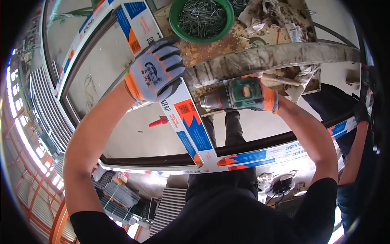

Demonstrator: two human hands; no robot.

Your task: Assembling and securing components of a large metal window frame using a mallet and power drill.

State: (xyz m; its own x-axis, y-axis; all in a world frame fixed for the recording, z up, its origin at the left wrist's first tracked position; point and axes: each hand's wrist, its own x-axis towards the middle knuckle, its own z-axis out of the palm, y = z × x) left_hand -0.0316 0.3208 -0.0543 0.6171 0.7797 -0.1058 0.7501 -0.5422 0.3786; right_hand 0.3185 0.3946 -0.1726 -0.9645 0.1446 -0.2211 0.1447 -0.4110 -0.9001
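My left hand [156, 69], in a grey and orange work glove, is closed over a film-wrapped metal profile [191, 126] with blue, orange and white printing. This profile crosses a large dark-edged frame [260, 156]. My right hand [268, 101], also gloved, grips a green cordless drill [244, 91]. Its chuck [209, 100] points left toward the profile, just right of my left hand. Whether a bit sits in the chuck I cannot make out. Left of the profile shows a red handle [158, 122], like a screwdriver's.
A green bowl [174, 26] full of screws stands on a worn wooden board [239, 51]. A dirty curved strip [280, 57] runs before it. Rags [260, 16], a tape roll [257, 42] and a wooden handle [280, 79] lie nearby. Another person's arm [354, 150] reaches the frame at right.
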